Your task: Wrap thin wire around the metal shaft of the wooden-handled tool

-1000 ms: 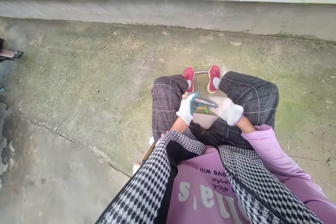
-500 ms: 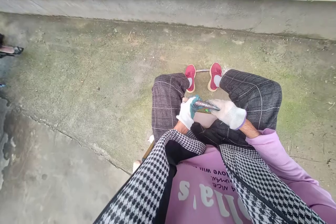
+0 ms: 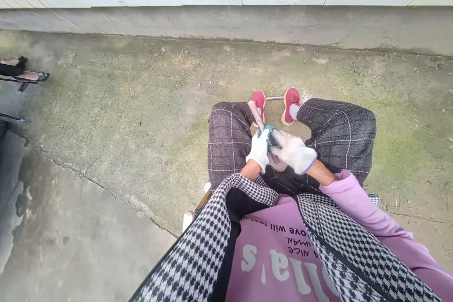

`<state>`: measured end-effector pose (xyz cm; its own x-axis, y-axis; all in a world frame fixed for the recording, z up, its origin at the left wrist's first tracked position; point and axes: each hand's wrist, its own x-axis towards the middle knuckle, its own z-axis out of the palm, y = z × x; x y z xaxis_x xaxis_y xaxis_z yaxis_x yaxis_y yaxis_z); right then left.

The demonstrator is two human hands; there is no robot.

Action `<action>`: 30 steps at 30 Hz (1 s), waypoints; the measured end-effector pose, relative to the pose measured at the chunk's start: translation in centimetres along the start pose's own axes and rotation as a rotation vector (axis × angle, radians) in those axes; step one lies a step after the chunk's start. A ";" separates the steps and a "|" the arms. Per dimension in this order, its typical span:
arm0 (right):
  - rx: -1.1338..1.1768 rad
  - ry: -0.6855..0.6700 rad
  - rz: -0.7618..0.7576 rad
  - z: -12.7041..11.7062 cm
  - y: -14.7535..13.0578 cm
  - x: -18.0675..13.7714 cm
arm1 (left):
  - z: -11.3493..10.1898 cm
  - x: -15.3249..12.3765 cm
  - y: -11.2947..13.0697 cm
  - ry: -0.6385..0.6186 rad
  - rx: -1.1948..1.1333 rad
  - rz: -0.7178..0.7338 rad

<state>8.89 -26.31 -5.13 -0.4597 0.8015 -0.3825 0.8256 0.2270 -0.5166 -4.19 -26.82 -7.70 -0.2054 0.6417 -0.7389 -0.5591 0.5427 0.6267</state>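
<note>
My white-gloved left hand (image 3: 259, 150) and right hand (image 3: 293, 151) sit pressed together over my lap. Both are closed round a slim grey tool with a pale handle (image 3: 256, 114), which juts forward past the left fingers. Beyond them are my red shoes (image 3: 290, 99) on the mossy concrete floor (image 3: 141, 104).

White gloves (image 3: 260, 152), lilac sleeves (image 3: 357, 204) (houndstooth vest (image 3: 205, 250)).

Left hand (image 3: 259, 150), right hand (image 3: 294, 152), curled, touching
</note>
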 end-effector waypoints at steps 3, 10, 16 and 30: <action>0.158 0.088 -0.011 -2.7 2.3 0.7 | -0.2 -0.5 1.9 -0.003 -0.018 0.004; 0.233 0.235 -0.032 -6.6 4.3 7.8 | 0.5 -1.0 4.2 -0.129 0.245 0.017; 0.341 0.105 -0.128 -4.7 4.6 9.6 | 0.4 -0.7 4.9 -0.140 0.318 0.074; 0.666 0.169 -0.091 -5.1 6.2 10.4 | 0.5 1.8 7.6 -0.465 0.228 -0.208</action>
<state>10.92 -13.75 -8.38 -0.4159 0.8827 -0.2190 0.3846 -0.0475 -0.9219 -8.39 -21.23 -4.10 0.2954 0.6517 -0.6985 -0.3512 0.7541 0.5550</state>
